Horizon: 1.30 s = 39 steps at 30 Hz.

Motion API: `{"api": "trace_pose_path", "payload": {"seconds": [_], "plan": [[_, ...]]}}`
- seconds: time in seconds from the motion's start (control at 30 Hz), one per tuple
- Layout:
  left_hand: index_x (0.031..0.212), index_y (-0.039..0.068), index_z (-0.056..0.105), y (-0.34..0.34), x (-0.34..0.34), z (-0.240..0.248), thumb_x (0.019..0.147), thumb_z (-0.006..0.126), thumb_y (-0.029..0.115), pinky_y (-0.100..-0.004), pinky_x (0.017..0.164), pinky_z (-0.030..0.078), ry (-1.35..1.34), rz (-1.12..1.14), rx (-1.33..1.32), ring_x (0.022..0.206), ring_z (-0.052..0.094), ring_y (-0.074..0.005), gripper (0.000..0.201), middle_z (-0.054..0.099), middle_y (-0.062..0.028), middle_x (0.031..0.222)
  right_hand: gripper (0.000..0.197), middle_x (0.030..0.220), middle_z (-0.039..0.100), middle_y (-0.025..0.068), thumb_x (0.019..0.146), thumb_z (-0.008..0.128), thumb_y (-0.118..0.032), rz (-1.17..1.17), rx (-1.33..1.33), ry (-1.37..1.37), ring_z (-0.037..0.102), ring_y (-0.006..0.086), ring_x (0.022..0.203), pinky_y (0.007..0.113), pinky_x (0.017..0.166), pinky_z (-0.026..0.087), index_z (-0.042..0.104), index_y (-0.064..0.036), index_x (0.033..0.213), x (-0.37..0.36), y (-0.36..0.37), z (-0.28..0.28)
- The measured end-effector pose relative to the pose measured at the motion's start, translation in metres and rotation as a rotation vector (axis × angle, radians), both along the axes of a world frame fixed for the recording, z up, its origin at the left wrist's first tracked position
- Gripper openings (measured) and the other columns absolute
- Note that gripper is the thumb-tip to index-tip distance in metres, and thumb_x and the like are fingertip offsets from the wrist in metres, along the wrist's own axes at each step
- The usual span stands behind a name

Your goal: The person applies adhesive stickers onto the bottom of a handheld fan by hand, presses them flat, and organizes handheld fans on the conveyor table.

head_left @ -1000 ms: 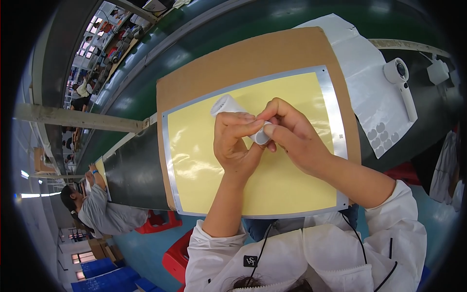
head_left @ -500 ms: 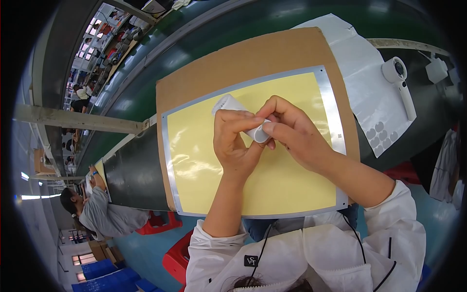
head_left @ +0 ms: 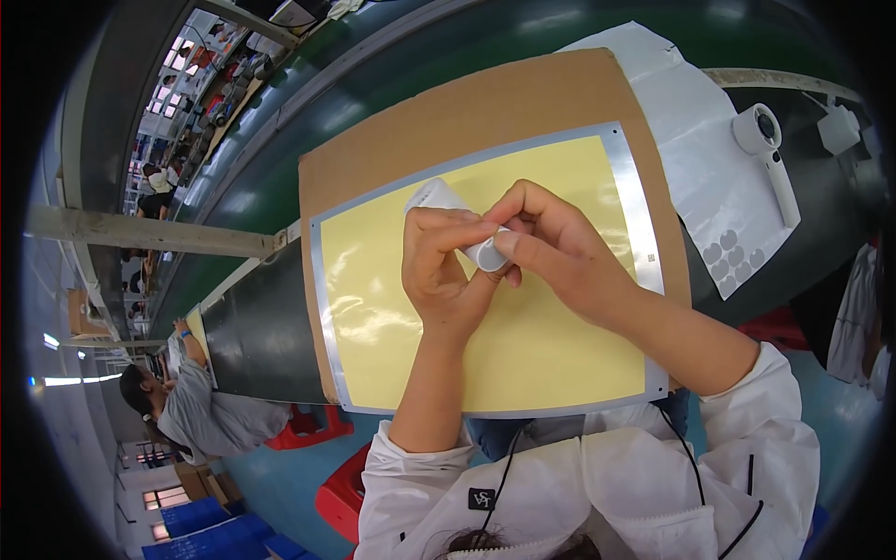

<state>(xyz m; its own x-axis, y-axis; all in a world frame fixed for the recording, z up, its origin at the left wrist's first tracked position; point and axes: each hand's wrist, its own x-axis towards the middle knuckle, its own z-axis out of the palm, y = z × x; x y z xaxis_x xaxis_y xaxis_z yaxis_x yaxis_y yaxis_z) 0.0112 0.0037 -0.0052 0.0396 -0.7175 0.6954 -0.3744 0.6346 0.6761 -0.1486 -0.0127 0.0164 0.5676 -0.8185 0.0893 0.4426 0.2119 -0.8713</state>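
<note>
The left hand [head_left: 441, 280] curls inward. The right hand [head_left: 565, 257], pinched, meets it at the tips. Both forearms [head_left: 431, 387] are bare.

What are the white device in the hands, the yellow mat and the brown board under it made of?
White device: probably plastic, given its smooth, even surface. Yellow mat: glossy, perhaps plastic or a coated sheet, as bright glare patches suggest. Brown board: likely cardboard, matte, judging by its dull brown face.
</note>
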Motion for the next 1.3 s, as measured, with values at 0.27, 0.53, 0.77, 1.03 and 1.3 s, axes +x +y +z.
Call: {"api": "trace_pose_path", "payload": {"seconds": [0.27, 0.53, 0.77, 1.03, 1.3], "plan": [[0.095, 0.009, 0.067, 0.0005, 0.0003, -0.0011, 0.064, 0.082, -0.004, -0.0325, 0.080, 0.050, 0.034, -0.018, -0.013, 0.094, 0.058, -0.0195, 0.037, 0.056, -0.0052, 0.094, 0.018, 0.087, 0.050, 0.0002, 0.095, 0.060, -0.015, -0.021, -0.034, -0.030, 0.051, 0.0064, 0.078, 0.023, 0.067, 0.047, 0.053, -0.0039, 0.107, 0.0014, 0.0010, -0.0048], [0.095, 0.008, 0.067, 0.0005, 0.0000, -0.0005, 0.064, 0.083, -0.003, -0.0325, 0.081, 0.050, 0.048, -0.020, -0.008, 0.094, 0.058, -0.0195, 0.036, 0.057, -0.0054, 0.094, 0.020, 0.085, 0.049, 0.0002, 0.094, 0.063, -0.016, -0.056, -0.034, 0.005, 0.050, 0.0068, 0.077, 0.023, 0.066, 0.047, 0.053, -0.0036, 0.106, 0.0038, 0.0020, -0.0032], [0.095, 0.007, 0.069, 0.0002, 0.0022, 0.0029, 0.065, 0.085, 0.000, -0.0326, 0.084, 0.049, 0.053, -0.059, 0.001, 0.095, 0.058, -0.0198, 0.035, 0.057, -0.0054, 0.094, 0.023, 0.087, 0.047, 0.0008, 0.092, 0.065, -0.012, -0.014, -0.071, 0.021, 0.050, 0.0075, 0.077, 0.024, 0.067, 0.049, 0.051, -0.0028, 0.107, -0.0015, 0.0001, 0.0022], [0.096, 0.007, 0.069, 0.0017, -0.0005, 0.0042, 0.066, 0.085, 0.000, -0.0322, 0.085, 0.049, 0.071, -0.077, 0.013, 0.095, 0.058, -0.0194, 0.035, 0.057, -0.0051, 0.094, 0.020, 0.092, 0.054, 0.0024, 0.090, 0.060, -0.007, -0.022, -0.054, 0.093, 0.057, 0.0063, 0.080, 0.023, 0.069, 0.051, 0.050, -0.0060, 0.107, -0.0021, 0.0011, 0.0034], [0.096, 0.007, 0.070, 0.0017, -0.0010, 0.0045, 0.064, 0.085, -0.002, -0.0313, 0.083, 0.050, 0.073, -0.086, 0.026, 0.093, 0.058, -0.0191, 0.036, 0.057, -0.0048, 0.093, 0.025, 0.087, 0.046, 0.0017, 0.089, 0.066, -0.014, -0.034, -0.001, 0.066, 0.052, 0.0082, 0.076, 0.024, 0.067, 0.048, 0.049, -0.0034, 0.104, -0.0008, 0.0032, 0.0022]]}}
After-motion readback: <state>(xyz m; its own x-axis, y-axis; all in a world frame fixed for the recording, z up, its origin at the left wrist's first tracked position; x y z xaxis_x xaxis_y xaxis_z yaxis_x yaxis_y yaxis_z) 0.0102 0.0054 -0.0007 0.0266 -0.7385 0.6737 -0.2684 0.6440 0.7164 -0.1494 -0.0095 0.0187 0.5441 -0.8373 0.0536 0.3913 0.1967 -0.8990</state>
